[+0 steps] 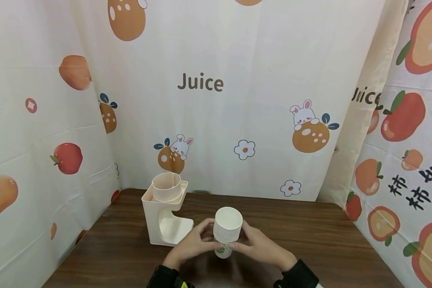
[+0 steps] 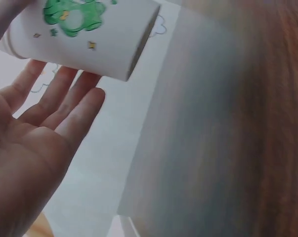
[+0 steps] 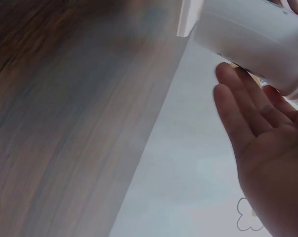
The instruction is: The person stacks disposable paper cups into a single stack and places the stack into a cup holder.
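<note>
In the head view a stack of white paper cups (image 1: pixel 228 224) stands upright between my two hands, mouths up, with several rims nested. A green cartoon print shows on the lowest cup (image 2: pixel 84 34) in the left wrist view. My left hand (image 1: pixel 194 242) grips the stack from the left, its thumb at the front. From the right, my right hand (image 1: pixel 261 245) holds it the same way. Both wrist views show the cup's base apart from the table. Left of the hands is a cream plastic stand (image 1: pixel 155 224) with a round tube (image 1: pixel 167 187) on top.
The stand's flat foot (image 1: pixel 176 229) lies close to my left hand. A dark wooden table (image 1: pixel 309 236) extends to both sides. Printed cloth curtains (image 1: pixel 216 116) enclose its back and sides.
</note>
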{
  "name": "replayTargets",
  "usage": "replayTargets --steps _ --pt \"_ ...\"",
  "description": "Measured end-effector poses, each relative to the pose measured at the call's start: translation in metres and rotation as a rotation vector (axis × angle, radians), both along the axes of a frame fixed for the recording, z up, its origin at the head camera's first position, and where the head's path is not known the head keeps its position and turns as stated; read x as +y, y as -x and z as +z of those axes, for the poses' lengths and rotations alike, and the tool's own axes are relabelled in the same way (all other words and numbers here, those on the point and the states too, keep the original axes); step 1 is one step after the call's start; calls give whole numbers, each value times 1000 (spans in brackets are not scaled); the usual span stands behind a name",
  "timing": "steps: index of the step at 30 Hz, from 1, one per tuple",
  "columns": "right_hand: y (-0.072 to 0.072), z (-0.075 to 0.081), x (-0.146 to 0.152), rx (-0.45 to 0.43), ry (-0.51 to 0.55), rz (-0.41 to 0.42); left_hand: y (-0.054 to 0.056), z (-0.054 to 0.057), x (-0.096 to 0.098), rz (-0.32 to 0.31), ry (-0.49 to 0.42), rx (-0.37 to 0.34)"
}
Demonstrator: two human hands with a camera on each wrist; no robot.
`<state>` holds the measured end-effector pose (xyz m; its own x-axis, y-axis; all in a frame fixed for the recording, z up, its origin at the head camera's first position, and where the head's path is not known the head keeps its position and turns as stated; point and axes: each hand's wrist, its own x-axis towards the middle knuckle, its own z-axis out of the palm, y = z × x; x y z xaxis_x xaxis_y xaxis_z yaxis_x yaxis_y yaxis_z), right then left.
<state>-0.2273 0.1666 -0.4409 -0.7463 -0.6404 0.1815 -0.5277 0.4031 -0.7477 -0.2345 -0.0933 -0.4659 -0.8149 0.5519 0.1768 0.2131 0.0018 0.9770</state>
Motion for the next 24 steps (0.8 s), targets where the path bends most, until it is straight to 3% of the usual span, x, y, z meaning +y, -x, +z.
replayTargets --steps 8,18,24 --pt "4 13 -11 70 120 4 -5 22 -4 122 -37 51" --pt "4 36 -35 156 180 -22 -12 47 -12 220 -103 166" --pt "7 50 -49 196 205 0 -17 61 -22 298 -95 194"
